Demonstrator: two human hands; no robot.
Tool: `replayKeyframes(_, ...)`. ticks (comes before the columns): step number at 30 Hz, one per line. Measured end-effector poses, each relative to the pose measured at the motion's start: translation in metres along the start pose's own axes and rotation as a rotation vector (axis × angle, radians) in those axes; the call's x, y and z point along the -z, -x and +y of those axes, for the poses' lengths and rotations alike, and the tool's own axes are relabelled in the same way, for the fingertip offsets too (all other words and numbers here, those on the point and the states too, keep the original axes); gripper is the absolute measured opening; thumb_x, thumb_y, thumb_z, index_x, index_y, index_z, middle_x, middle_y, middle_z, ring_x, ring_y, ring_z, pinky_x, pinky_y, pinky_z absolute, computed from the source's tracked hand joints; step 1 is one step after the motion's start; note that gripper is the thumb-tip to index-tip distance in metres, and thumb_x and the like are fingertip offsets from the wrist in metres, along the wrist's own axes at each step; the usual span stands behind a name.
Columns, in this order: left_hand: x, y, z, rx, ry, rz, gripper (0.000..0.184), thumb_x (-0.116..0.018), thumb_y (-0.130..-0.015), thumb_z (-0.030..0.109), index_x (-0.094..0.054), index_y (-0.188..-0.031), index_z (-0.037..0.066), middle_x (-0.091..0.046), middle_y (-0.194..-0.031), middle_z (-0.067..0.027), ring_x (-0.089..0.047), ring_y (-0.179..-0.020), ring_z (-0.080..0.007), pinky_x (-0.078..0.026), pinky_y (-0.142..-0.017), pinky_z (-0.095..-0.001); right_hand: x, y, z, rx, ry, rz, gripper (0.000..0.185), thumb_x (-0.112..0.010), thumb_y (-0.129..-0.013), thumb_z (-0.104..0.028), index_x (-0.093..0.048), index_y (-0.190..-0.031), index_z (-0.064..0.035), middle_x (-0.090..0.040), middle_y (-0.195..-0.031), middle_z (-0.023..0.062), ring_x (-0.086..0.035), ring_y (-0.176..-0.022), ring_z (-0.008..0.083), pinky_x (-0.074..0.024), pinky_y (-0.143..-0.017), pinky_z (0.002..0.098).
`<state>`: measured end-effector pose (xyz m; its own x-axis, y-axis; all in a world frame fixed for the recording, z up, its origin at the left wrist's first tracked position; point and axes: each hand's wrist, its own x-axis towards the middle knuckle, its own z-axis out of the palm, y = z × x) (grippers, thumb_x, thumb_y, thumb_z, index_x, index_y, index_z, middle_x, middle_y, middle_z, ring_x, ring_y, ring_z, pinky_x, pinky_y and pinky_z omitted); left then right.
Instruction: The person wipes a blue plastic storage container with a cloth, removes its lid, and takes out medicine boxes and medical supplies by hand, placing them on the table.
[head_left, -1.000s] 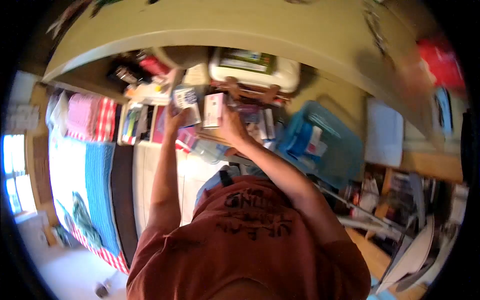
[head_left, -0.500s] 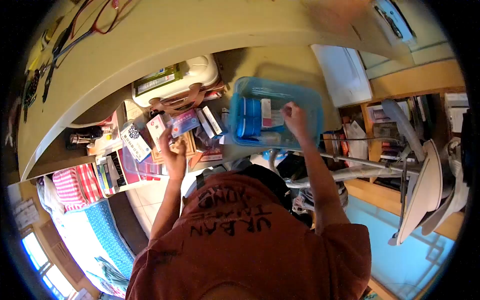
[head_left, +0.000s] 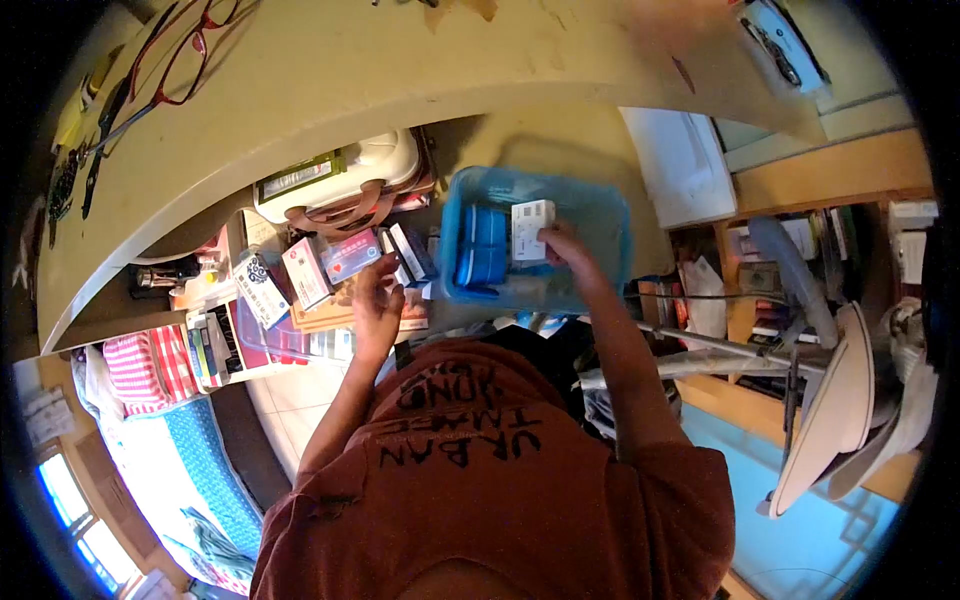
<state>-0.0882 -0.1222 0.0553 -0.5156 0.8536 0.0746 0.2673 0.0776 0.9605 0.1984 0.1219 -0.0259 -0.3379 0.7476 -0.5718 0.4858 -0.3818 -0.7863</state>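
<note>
My right hand (head_left: 570, 253) is inside the translucent blue plastic bin (head_left: 597, 240), its fingers closed on the right edge of a small white box (head_left: 531, 229) with printed text. Left of that box, blue round containers (head_left: 482, 247) are packed against the bin's side. My left hand (head_left: 377, 308) hovers palm-up by several medicine boxes, fingers apart and nothing visible in them. Close to its fingertips are a pink-and-blue box (head_left: 350, 254) and white-and-dark-blue boxes (head_left: 412, 250). A white-and-pink box (head_left: 306, 272) and a patterned white box (head_left: 262, 289) lie farther left.
A cream case (head_left: 375, 165) with brown straps stands behind the boxes. Above hangs a curved shelf edge (head_left: 400, 115), with red-framed glasses (head_left: 185, 70) on it. On the right are bookshelves (head_left: 760, 290) and a hat (head_left: 825, 410) beside metal bars.
My right hand has moved left within the bin and closed on the white box, which now shows a different face. The left hand has shifted slightly right. The camera view has shifted a little.
</note>
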Motion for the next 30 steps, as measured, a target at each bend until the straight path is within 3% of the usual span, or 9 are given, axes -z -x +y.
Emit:
replayKeyframes(4,-0.009,0.0,0.019,0.109,0.075,-0.115,0.051,-0.053,-0.079,-0.012,-0.053,-0.128,0.004,-0.06,-0.117,-0.0113,-0.063,-0.101,-0.0202,-0.052,-0.084,-0.0302,0.011,0.052,-0.057,0.05,-0.043,-0.197,0.039,-0.065,-0.081,-0.026,-0.062,-0.109,0.0001,-0.069,-0.091,0.0119,-0.066,-0.07,0.021,-0.0545,-0.057,0.0332)
replayKeyframes(6,-0.02,-0.002,0.017,0.056,0.183,-0.186,0.055,-0.053,-0.08,-0.013,-0.049,-0.132,0.005,-0.059,-0.12,-0.011,-0.062,-0.102,-0.0196,-0.052,-0.085,-0.0307,-0.001,0.07,-0.079,0.156,-0.177,-0.325,0.041,-0.063,-0.082,-0.025,-0.061,-0.116,-0.0025,-0.069,-0.099,0.0103,-0.066,-0.085,0.0198,-0.0544,-0.071,0.0333)
replayKeyframes(12,-0.039,-0.025,0.049,0.123,0.549,-0.326,0.08,-0.066,-0.086,-0.002,-0.023,-0.152,0.012,-0.048,-0.134,-0.014,-0.056,-0.114,-0.0208,-0.048,-0.093,-0.0332,-0.048,0.092,-0.13,0.238,-0.165,-0.486,0.043,-0.063,-0.084,-0.021,-0.058,-0.124,-0.004,-0.067,-0.112,0.0087,-0.065,-0.097,0.0206,-0.0532,-0.081,0.0351)
replayKeyframes(18,-0.02,-0.025,0.06,0.154,0.697,-0.247,0.072,-0.063,-0.084,-0.007,-0.033,-0.147,0.009,-0.062,-0.112,-0.0071,-0.058,-0.109,-0.0205,-0.046,-0.096,-0.0326,-0.073,0.086,-0.145,0.431,-0.214,-0.571,0.049,-0.069,-0.08,-0.012,-0.056,-0.126,-0.0019,-0.064,-0.119,0.008,-0.061,-0.106,0.0203,-0.0488,-0.092,0.0352)
replayKeyframes(20,-0.017,-0.023,0.049,0.029,0.481,-0.108,0.071,-0.065,-0.082,-0.008,-0.036,-0.145,0.006,-0.059,-0.122,-0.0094,-0.055,-0.117,-0.0232,-0.044,-0.099,-0.0346,-0.083,0.1,-0.155,0.556,-0.022,-0.44,0.049,-0.07,-0.079,-0.009,-0.056,-0.125,0.0011,-0.063,-0.121,0.0095,-0.061,-0.107,0.0205,-0.0463,-0.096,0.0339)
replayKeyframes(21,-0.012,-0.022,0.053,0.025,0.483,-0.091,0.071,-0.065,-0.082,-0.008,-0.036,-0.145,0.006,-0.059,-0.122,-0.0094,-0.055,-0.117,-0.0232,-0.044,-0.099,-0.0346,-0.09,0.108,-0.163,0.78,0.166,-0.311,0.048,-0.071,-0.078,-0.006,-0.057,-0.123,0.0022,-0.064,-0.119,0.0115,-0.061,-0.108,0.0189,-0.0458,-0.095,0.0316)
replayKeyframes(25,0.01,-0.017,0.094,-0.088,0.653,-0.132,0.103,-0.075,-0.077,0.005,-0.006,-0.154,0.012,-0.02,-0.154,-0.0147,-0.027,-0.141,-0.0294,-0.022,-0.115,-0.0441,-0.118,0.146,-0.202,1.181,0.552,0.195,0.052,-0.079,-0.071,-0.016,-0.061,-0.118,-0.0039,-0.063,-0.104,0.0136,-0.061,-0.092,0.0312,-0.0497,-0.08,0.0404)
replayKeyframes(26,0.006,-0.014,0.099,-0.138,0.653,-0.131,0.105,-0.078,-0.078,0.02,-0.005,-0.153,0.01,-0.022,-0.154,-0.0148,-0.025,-0.141,-0.0296,-0.02,-0.116,-0.0433,-0.125,0.151,-0.207,1.331,0.633,0.282,0.054,-0.08,-0.069,-0.018,-0.062,-0.117,-0.005,-0.062,-0.103,0.013,-0.059,-0.09,0.0327,-0.0495,-0.077,0.0416)
replayKeyframes(30,0.011,-0.023,0.107,0.001,1.114,-0.092,0.075,-0.061,-0.093,0.032,-0.018,-0.15,0.008,-0.036,-0.146,-0.0138,-0.038,-0.133,-0.0284,-0.033,-0.11,-0.0433,-0.148,0.171,-0.212,1.439,0.658,0.239,0.052,-0.079,-0.072,-0.022,-0.063,-0.119,-0.0083,-0.062,-0.105,0.0075,-0.059,-0.093,0.0283,-0.0482,-0.079,0.0382)
